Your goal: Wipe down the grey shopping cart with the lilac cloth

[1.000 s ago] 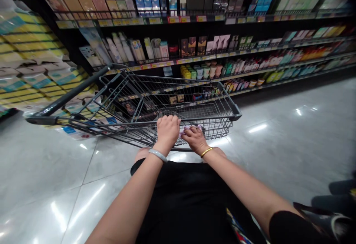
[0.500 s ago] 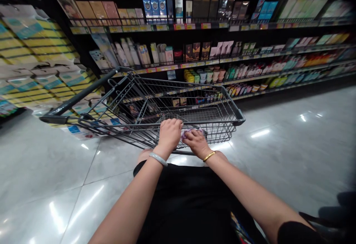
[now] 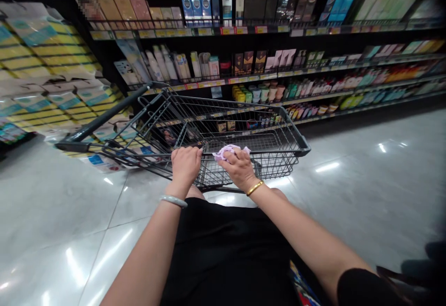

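A dark wire shopping cart [image 3: 292,136] stands in front of me, turned sideways, with its black push handle [image 3: 104,120] off to the left. My left hand [image 3: 185,165] is closed over the near top rim of the basket. My right hand [image 3: 238,169] sits on the same rim a little to the right, fingers curled over a crumpled lilac cloth or tissue [image 3: 228,150] pressed against the wire. A pale bangle is on my left wrist and a gold one on my right. The basket looks empty.
Dark store shelves [image 3: 244,29] full of boxes, bottles and tubes run across the far side. Stacked yellow and white packs [image 3: 45,64] fill the left. The glossy grey tiled floor [image 3: 365,171] stretches to the right. A bag edge shows at the bottom right.
My left hand has slid left along the rim, away from the right hand. The right hand has lifted slightly, showing more of the lilac cloth. The cart has hardly moved.
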Tool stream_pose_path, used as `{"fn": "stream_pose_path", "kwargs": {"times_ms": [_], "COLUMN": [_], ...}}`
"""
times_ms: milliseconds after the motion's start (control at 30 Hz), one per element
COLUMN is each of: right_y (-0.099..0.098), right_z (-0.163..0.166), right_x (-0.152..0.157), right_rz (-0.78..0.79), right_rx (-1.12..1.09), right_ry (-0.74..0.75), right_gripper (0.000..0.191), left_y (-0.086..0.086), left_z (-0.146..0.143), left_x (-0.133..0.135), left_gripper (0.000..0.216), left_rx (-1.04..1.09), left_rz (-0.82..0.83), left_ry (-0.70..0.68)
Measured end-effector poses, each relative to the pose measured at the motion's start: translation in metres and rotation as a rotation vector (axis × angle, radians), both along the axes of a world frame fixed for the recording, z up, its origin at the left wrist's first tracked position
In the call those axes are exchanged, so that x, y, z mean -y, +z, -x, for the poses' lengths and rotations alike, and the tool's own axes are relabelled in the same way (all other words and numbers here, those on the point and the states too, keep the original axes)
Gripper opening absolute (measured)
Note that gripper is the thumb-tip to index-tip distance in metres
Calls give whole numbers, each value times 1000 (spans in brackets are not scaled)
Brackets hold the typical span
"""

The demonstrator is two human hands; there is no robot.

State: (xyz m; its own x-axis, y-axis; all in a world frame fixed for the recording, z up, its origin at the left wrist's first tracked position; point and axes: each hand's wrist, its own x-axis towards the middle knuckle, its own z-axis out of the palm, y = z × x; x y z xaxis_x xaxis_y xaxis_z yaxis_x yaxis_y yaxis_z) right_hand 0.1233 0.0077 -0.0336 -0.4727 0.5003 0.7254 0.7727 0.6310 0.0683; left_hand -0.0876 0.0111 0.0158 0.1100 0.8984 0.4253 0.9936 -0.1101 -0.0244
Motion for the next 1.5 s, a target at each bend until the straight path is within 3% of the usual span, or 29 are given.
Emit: {"fn": "stream_pose_path", "kwargs": {"times_ms": [133, 367, 467, 600, 833, 967, 1067, 1167, 1300, 1367, 1500], "right_y": [-15, 8, 6, -6, 7, -16, -28, -13, 7, -2, -38], "right_z": [0, 9, 10, 2, -9, -19, -23, -11, 18, 28, 32], "right_x": [8, 4, 3, 7, 0, 3, 11, 14, 8, 6, 11], "right_rz": [34, 90, 128, 211, 172, 219, 251, 192, 187, 188, 225], "right_rx": [54, -108, -171, -178, -388, -370, -428, -496, -455, -425, -387], "right_ry": [58, -7, -62, -25, -99, -85, -98, -77, -15, -9, -1], "right_gripper": [18, 20, 19, 17, 18, 16, 15, 15, 16, 16, 14], "left_y": [-1, 1, 1, 2, 9, 21, 28, 27, 20, 18, 16], "left_z": [-4, -16, -27, -45, -67, -51, -26, -6, -4, -9, -14], "left_x": [1, -2, -2, -1, 4, 6, 10, 13, 15, 16, 18], "left_gripper": [47, 47, 47, 47, 37, 36, 41, 52, 57, 56, 54], "left_rx": [-15, -5, 3, 45, 42, 28, 5, -56, -90, -89, -65], "left_rz": [5, 26, 25, 16, 89, 109, 39, 72, 87, 72, 55], "left_ry": [15, 11, 31, 32, -67, -171, -69, 40, 109, 98, 67]}}
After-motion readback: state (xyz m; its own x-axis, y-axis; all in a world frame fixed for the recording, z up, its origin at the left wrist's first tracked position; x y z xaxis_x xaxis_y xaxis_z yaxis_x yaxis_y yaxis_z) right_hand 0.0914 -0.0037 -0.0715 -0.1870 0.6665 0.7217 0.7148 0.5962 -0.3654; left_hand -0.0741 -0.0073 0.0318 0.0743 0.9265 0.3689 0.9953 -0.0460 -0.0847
